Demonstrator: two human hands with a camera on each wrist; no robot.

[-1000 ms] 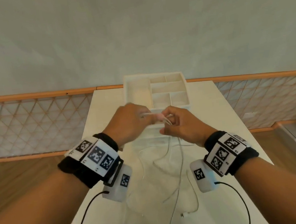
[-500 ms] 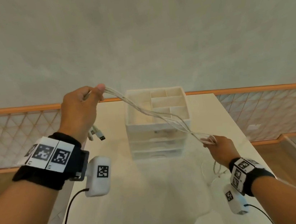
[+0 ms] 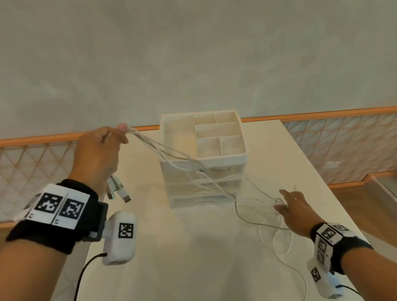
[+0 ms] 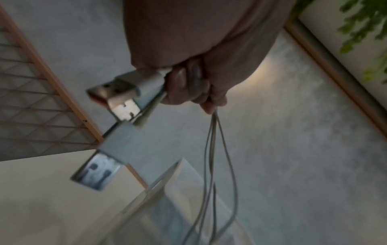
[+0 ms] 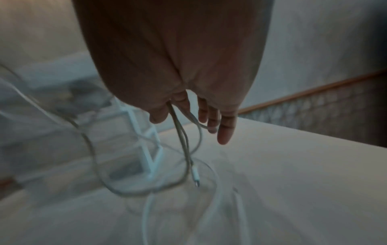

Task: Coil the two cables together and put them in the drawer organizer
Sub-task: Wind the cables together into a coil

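No readable words, brand names or numbers show in any view. The wristbands (image 3: 59, 206) and the wrist camera housings (image 3: 120, 236) carry only black-and-white square marker patterns, not legible text.

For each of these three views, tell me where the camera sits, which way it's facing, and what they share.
Head: worn on the head, looking forward and down at the table and drawer organizer; both forearms and hands show.
Left wrist: looks along the left hand, whose grip holds the USB plugs.
Right wrist: looks along the right hand, cables running through its fingers.
Shared: cables and organizer appear in all three.
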